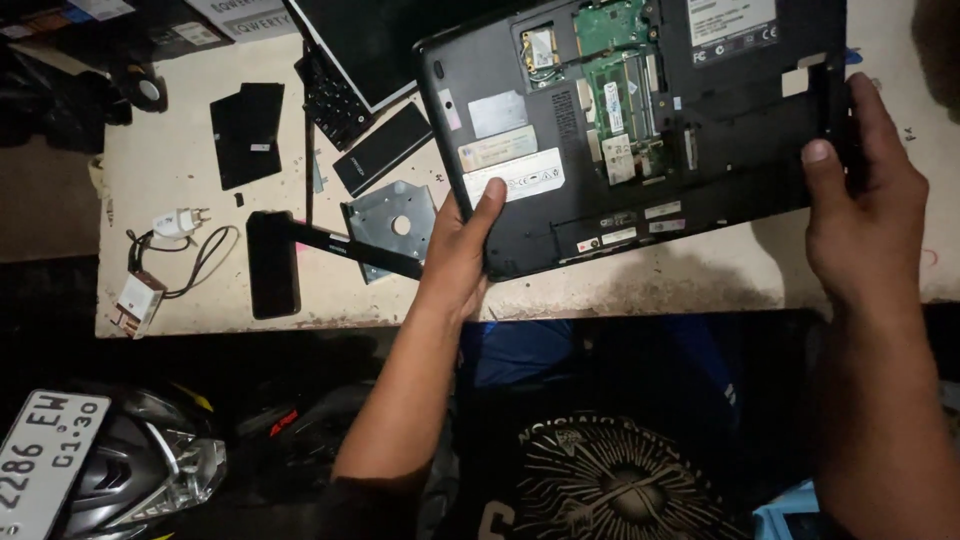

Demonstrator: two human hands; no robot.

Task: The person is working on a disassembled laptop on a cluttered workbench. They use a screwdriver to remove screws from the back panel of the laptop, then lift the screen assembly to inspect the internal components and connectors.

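A pale, scuffed table (640,285) in a dim workspace carries the scattered parts of a taken-apart computer. A person holds an upturned black laptop (640,130) over it with both hands, its underside facing the camera and tilted, the lower left corner dipping toward the table's near edge. An open bay in the base shows green circuit boards (612,60), and pale stickers (512,175) run along the left part of the shell. The left hand (462,250) supports the lower left corner, its grip closed on the edge with the thumb laid across a sticker. The right hand (865,205) clasps the right edge, thumb on the underside and fingers wrapped behind. On the table to the left lie a metal drive bracket (392,222), just beside the left hand, a long black battery (272,264), a flat black cover panel (246,133) and a white plug adapter (178,221) with its dark cable. In the lower left corner, below the table, a helmet (150,470) sits beside a licence plate (45,455).
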